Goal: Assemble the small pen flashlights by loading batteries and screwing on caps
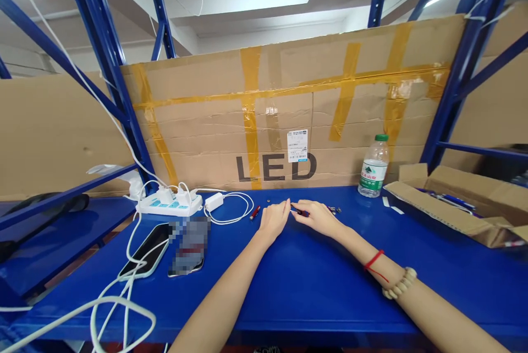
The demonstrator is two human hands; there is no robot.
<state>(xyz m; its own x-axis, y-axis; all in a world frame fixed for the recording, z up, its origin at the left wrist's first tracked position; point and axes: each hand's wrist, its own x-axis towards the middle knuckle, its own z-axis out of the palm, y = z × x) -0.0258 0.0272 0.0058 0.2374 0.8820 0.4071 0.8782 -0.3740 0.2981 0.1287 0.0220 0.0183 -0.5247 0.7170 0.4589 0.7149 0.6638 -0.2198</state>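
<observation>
My left hand (274,220) is over the middle of the blue table, its fingers pressed together; whatever they pinch is hidden. Close beside it, my right hand (317,216) grips a small dark pen-like piece (304,213), which shows under the bent fingers. The fingertips of both hands nearly meet. Left of my left hand lies a short red pen-like part (254,213) with a silvery end. Just beyond my right hand, small red and metallic parts (335,210) rest on the table, partly covered by the hand.
A white power strip (169,204) with plugs and cables stands at left. Two phones (150,251) lie before it. At right are a water bottle (373,169) and an open cardboard box (445,210) of pens. A large cardboard sheet (206,133) closes off the back.
</observation>
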